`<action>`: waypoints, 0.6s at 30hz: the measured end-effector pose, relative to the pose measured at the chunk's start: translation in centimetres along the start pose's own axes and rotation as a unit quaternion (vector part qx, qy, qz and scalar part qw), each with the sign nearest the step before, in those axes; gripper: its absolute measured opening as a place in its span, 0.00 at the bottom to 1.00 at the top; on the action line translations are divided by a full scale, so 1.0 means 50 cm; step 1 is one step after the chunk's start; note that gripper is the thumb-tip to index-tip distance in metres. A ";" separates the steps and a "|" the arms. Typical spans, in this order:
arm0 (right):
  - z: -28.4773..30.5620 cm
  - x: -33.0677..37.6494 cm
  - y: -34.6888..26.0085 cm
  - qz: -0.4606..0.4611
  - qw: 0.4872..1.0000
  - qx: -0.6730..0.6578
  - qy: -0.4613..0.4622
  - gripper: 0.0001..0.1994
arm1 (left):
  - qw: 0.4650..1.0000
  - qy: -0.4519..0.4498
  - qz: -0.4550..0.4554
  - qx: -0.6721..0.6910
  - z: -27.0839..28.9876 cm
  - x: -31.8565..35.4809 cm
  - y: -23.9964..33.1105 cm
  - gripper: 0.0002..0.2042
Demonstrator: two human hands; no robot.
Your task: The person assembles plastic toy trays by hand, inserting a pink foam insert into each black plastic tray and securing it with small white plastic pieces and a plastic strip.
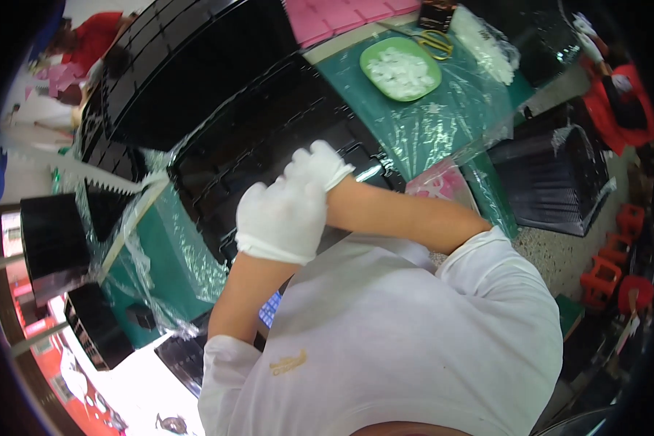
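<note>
My hands, both in white gloves, are close together over a black plastic tray (232,134) with moulded compartments. My left hand (282,220) is nearer my body, its back upward and its fingers curled out of sight. Just beyond it, my right hand (317,167) reaches across from the right with bent fingers, at the tray's near side. Whatever the fingers hold, if anything, is hidden by the gloves.
Behind the tray stands a tall stack of black trays (196,65). A light green dish (369,59) of small white pieces and yellow-handled scissors (436,45) lie on the green, plastic-covered table (421,131). More black trays (552,171) stand at right; red stools (601,280) are beyond.
</note>
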State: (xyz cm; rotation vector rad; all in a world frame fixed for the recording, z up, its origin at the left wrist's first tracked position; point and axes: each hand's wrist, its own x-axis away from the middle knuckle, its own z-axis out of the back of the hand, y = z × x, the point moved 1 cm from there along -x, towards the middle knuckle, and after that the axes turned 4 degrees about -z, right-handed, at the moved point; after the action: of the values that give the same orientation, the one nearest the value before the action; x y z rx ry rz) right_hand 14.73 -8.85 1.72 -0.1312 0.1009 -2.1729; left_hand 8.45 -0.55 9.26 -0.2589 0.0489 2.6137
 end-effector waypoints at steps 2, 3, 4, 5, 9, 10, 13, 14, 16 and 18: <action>-0.020 -0.004 -0.013 -0.005 1.000 0.002 0.005 0.07 | 1.000 0.006 0.000 0.008 -0.005 -0.003 -0.010 0.08; -0.028 0.001 -0.024 0.005 1.000 -0.004 0.010 0.06 | 0.999 0.037 0.005 0.002 -0.004 -0.007 -0.012 0.06; -0.033 0.012 -0.031 0.001 1.000 -0.001 0.008 0.06 | 0.998 0.067 0.012 -0.003 -0.003 -0.008 -0.012 0.05; -0.028 0.016 -0.034 0.006 0.999 -0.010 0.053 0.06 | 0.997 0.065 0.029 -0.001 -0.006 -0.010 -0.007 0.06; 0.012 0.011 -0.012 0.023 0.999 -0.023 -0.038 0.09 | 0.993 0.052 0.075 0.072 -0.017 0.014 -0.012 0.04; 0.025 0.017 0.001 0.031 0.995 -0.035 -0.090 0.10 | 0.990 0.029 0.073 0.117 -0.009 0.029 -0.027 0.04; 0.077 0.082 0.042 0.016 0.975 -0.165 0.146 0.09 | 0.969 0.149 0.132 0.149 -0.011 0.134 -0.087 0.05; 0.082 0.099 0.063 0.014 0.949 -0.182 0.256 0.08 | 0.950 0.182 0.203 0.150 -0.006 0.183 -0.100 0.04; 0.080 0.135 0.121 -0.070 0.926 -0.198 0.313 0.07 | 0.894 0.255 0.349 0.118 -0.023 0.275 -0.130 0.04; 0.104 0.195 0.163 -0.106 0.918 -0.161 0.347 0.05 | 0.832 0.295 0.458 0.100 -0.048 0.369 -0.152 0.05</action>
State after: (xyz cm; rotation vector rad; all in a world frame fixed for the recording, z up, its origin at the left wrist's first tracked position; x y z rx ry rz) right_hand 16.53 -21.60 6.42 0.4727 0.8855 -2.3066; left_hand -3.13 14.83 3.44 -1.2160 0.8488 3.2751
